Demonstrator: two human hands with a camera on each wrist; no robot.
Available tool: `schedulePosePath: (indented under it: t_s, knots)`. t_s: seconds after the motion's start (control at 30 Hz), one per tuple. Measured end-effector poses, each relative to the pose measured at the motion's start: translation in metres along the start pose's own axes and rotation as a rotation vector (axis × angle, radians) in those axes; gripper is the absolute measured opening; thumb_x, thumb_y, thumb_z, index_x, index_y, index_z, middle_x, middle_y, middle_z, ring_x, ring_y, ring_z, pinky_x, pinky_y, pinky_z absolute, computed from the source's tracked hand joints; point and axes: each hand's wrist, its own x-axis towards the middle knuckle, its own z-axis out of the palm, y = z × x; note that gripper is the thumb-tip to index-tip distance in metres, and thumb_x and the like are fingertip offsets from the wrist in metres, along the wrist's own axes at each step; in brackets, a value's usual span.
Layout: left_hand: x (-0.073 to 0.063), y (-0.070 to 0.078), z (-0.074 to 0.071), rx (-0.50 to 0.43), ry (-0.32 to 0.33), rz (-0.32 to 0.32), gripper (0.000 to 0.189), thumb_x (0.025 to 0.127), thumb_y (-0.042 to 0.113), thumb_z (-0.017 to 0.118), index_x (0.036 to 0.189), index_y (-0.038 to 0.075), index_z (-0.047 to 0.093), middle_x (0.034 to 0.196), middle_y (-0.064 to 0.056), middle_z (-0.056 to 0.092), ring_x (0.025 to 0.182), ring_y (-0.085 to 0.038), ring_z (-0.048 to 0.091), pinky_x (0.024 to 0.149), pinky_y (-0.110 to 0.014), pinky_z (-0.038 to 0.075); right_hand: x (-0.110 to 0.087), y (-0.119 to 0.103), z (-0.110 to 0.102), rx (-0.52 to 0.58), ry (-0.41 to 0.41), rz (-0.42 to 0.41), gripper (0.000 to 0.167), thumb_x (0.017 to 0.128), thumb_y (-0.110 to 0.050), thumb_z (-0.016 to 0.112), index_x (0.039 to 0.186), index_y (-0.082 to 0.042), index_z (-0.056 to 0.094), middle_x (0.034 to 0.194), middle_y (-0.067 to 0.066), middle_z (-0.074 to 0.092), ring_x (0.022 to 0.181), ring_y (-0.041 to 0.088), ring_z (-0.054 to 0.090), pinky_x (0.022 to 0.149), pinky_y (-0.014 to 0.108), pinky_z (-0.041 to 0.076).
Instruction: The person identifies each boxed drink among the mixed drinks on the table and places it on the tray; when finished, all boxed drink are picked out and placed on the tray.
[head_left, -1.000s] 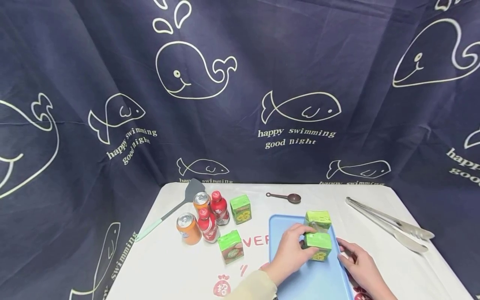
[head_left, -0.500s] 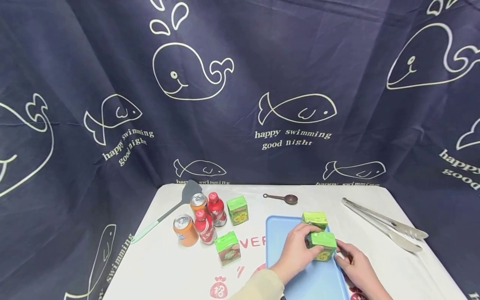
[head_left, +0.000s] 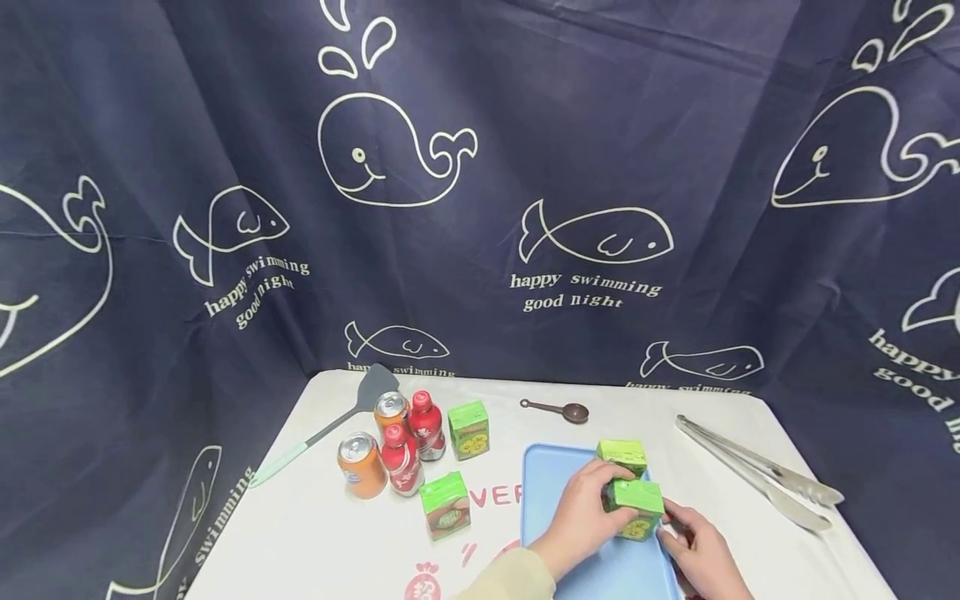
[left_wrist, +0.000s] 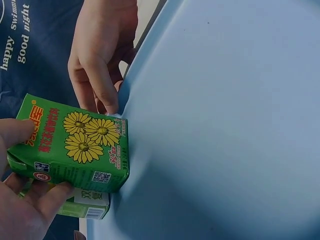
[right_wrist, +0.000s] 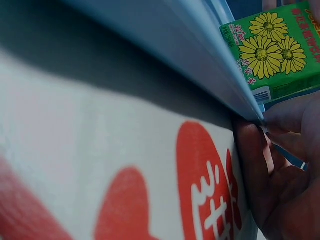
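Carton (head_left: 634, 510), flower-printed, is over the right side of the tray (head_left: 553, 479), near its right rim; contact between carton base and tray cannot be told. Long axis roughly upright, base toward the tray; flower face turned toward the tray's near end. Appearance: green box, bright plain-green top, three yellow daisies low on the face, red and orange lettering above them, small square code beside the flowers. Left hand (head_left: 585, 510) clamped on carton, thumb on one side, fingers on the other. Right hand (head_left: 701, 546) touches the tray's right rim with bent fingers; cannot tell if it pinches. Second carton (head_left: 624, 455) near the tray's far right corner.
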Motion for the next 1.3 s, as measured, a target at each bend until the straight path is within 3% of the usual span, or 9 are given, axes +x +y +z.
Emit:
schedulePosePath:
  t_s: [0.23,0.43,0.7,0.83,1.1,1.3]
  knots:
    - [-0.003,0.001,-0.003,0.037,0.000,0.052,0.052,0.084,0.018,0.088,0.132,0.020,0.069,0.130,0.013,0.063,0.123,-0.004,0.057,0.107,-0.026,0.046,-0.001,0.002,0.000,0.011,0.021,-0.014,0.058,0.098,-0.010,0.065,0.148,0.013,0.046,0.111,0.011,0.059,0.069,0.017,0.049,0.051,0.028,0.045]
    - [-0.005,0.004,-0.006,0.040,-0.007,0.033,0.056,0.085,0.019,0.087,0.137,0.020,0.065,0.135,0.011,0.061,0.128,-0.007,0.055,0.110,-0.027,0.044,-0.001,0.002,-0.003,0.006,0.020,-0.027,0.059,0.097,-0.009,0.065,0.148,0.013,0.045,0.113,0.014,0.061,0.068,0.017,0.050,0.049,0.028,0.045]
    - [-0.012,0.004,-0.020,-0.100,-0.007,0.004,0.056,0.086,0.011,0.086,0.137,0.018,0.065,0.132,0.006,0.062,0.119,-0.007,0.059,0.089,-0.020,0.056,-0.002,0.002,-0.002,-0.006,0.045,-0.047,0.059,0.096,-0.009,0.066,0.146,0.014,0.047,0.109,0.013,0.062,0.066,0.016,0.049,0.049,0.028,0.044]
    - [-0.019,-0.005,-0.029,-0.105,-0.004,0.011,0.056,0.085,0.009,0.086,0.137,0.018,0.065,0.131,0.006,0.062,0.121,-0.010,0.060,0.092,-0.023,0.056,-0.002,0.003,0.001,-0.012,0.057,-0.051,0.058,0.095,-0.009,0.067,0.145,0.014,0.049,0.108,0.012,0.062,0.066,0.015,0.049,0.050,0.027,0.043]
    - [-0.036,-0.027,-0.062,-0.027,0.026,0.044,0.056,0.087,0.015,0.086,0.138,0.019,0.064,0.127,0.005,0.064,0.117,-0.014,0.063,0.097,-0.029,0.056,-0.001,0.004,0.001,0.006,0.040,-0.046,0.058,0.096,-0.009,0.067,0.145,0.014,0.048,0.108,0.010,0.060,0.065,0.016,0.049,0.048,0.028,0.044]
    - [-0.044,-0.029,-0.088,-0.020,0.085,0.025,0.055,0.086,0.016,0.087,0.137,0.018,0.065,0.129,0.006,0.064,0.118,-0.015,0.063,0.098,-0.033,0.056,-0.003,0.006,0.001,-0.002,0.042,-0.062,0.057,0.096,-0.010,0.067,0.144,0.015,0.049,0.102,0.008,0.059,0.064,0.015,0.049,0.049,0.028,0.045]
